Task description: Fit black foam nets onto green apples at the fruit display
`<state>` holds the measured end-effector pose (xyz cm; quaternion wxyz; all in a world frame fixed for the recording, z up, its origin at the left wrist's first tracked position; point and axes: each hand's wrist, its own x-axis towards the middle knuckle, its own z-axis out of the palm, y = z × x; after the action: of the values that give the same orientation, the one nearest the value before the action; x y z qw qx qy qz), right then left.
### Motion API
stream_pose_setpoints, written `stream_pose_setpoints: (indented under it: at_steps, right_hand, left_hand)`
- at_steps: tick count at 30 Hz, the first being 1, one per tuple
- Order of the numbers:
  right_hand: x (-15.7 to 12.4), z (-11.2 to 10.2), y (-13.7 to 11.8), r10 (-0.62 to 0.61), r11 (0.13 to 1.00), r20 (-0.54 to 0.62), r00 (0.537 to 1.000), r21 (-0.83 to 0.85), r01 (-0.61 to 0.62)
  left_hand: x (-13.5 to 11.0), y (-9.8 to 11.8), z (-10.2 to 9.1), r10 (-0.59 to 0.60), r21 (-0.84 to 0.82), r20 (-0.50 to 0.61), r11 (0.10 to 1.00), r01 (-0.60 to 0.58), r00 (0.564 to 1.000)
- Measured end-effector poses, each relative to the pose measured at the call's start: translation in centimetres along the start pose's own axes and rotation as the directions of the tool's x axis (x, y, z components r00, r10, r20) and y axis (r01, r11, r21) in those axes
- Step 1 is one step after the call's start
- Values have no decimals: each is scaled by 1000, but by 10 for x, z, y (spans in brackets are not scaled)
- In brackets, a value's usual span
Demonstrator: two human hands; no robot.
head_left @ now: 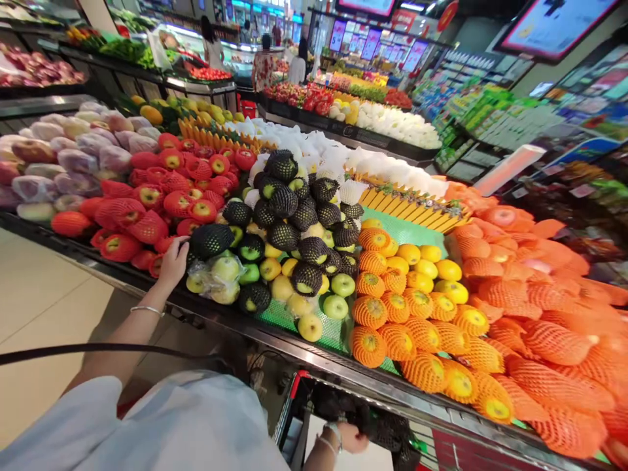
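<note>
My left hand (pixel 174 263) is at the front edge of the fruit stand, its fingers closed on an apple in a black foam net (pixel 212 241). The undersides of those fingers are hidden. Just below lies a clear bag of green apples (pixel 224 277). Red apples in red foam nets (pixel 175 203) lie to the left of this hand. Low in the picture, my right hand (pixel 351 437) hovers over a shopping cart (pixel 290 399), above a white flat surface (pixel 321 428). Its fingers are blurred, and whether they hold anything cannot be made out.
Loose green and yellow apples (pixel 310 327) lie in the middle of the stand. Orange-netted yellow fruit (pixel 424 330) and large orange-netted fruit (pixel 554 333) fill the right. A metal rail (pixel 304 356) runs along the front. Several people stand far back.
</note>
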<state>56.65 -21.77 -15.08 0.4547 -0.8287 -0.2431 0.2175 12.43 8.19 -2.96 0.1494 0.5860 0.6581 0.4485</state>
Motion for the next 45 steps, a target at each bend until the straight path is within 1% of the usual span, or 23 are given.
stream_pose_setpoints:
  at_steps: [2, 4, 6, 7, 9, 11, 12, 13, 14, 16, 18, 19, 21, 24, 27, 29, 34, 36, 38, 40, 41, 43, 45]
  right_hand:
    - [-4, -8, -7, 31, 999, -310, 950, 1, -32]
    - [-7, -11, -24, 51, 999, -560, 827, 32, -40]
    - [-11, -5, -49, 42, 998, -676, 736, 63, 1]
    - [-13, 3, -65, 24, 997, -689, 724, 74, 37]
    - [-21, 25, -102, -31, 988, -647, 762, 98, 123]
    - [-35, 56, -139, -94, 967, -552, 828, 147, 208]
    - [-44, 73, -157, -144, 943, -462, 875, 204, 263]
    - [-54, 90, -174, -227, 884, -298, 927, 338, 324]
    - [-65, 106, -190, -301, 822, -171, 938, 453, 346]
    - [-87, 134, -214, -422, 725, 30, 906, 611, 318]
    - [-107, 154, -229, -473, 685, 123, 872, 674, 277]
    - [-115, 160, -234, -487, 672, 142, 862, 691, 266]
    - [-128, 165, -241, -526, 660, 166, 834, 698, 277]
    - [-137, 162, -248, -626, 668, 225, 747, 649, 365]
    - [-143, 159, -249, -710, 658, 274, 648, 584, 475]
    - [-148, 162, -246, -740, 647, 291, 607, 554, 524]
    - [-161, 174, -235, -739, 666, 341, 581, 502, 552]
    - [-161, 176, -234, -739, 672, 365, 566, 466, 576]
    - [-158, 175, -234, -719, 694, 371, 587, 414, 589]
    - [-153, 175, -235, -670, 742, 364, 647, 360, 566]
    - [-151, 174, -235, -641, 766, 354, 681, 342, 544]
    - [-147, 174, -235, -593, 801, 324, 737, 333, 498]
    - [-146, 176, -234, -554, 822, 298, 777, 344, 454]
  left_hand:
    - [1, 7, -4, 41, -16, -49, 999, -42, 998]
    - [1, 15, -9, 108, 5, -152, 994, -108, 982]
    - [2, 24, -16, 190, 33, -251, 982, -188, 949]
    - [1, 29, -19, 226, 30, -279, 974, -226, 933]
    - [-2, 40, -22, 262, -36, -292, 958, -284, 920]
    - [-10, 51, -22, 267, -176, -227, 935, -309, 937]
    - [-17, 56, -21, 280, -270, -158, 910, -314, 947]
    - [-24, 62, -20, 301, -364, -51, 882, -298, 952]
    - [-32, 66, -18, 340, -446, 63, 850, -279, 938]
    - [-47, 73, -16, 434, -607, 313, 775, -173, 845]
    - [-57, 74, -16, 462, -712, 457, 702, 1, 760]
    - [-60, 72, -17, 439, -723, 495, 686, 76, 750]
    - [-61, 63, -19, 335, -698, 534, 693, 181, 776]
    - [-56, 42, -25, 161, -592, 597, 750, 295, 786]
    - [-55, 19, -30, 68, -462, 727, 785, 413, 683]
    - [-60, 7, -31, 58, -429, 784, 770, 472, 618]
    - [-80, -5, -28, 140, -479, 837, 656, 584, 529]
    - [-83, -4, -31, 147, -505, 817, 649, 570, 557]
    - [-83, -3, -37, 116, -535, 739, 700, 473, 663]
    - [-80, -1, -45, 91, -531, 611, 784, 321, 786]
    - [-79, -1, -48, 93, -513, 556, 820, 253, 826]
    - [-79, 1, -53, 122, -471, 499, 869, 150, 858]
    - [-83, 4, -55, 172, -445, 482, 893, 71, 859]
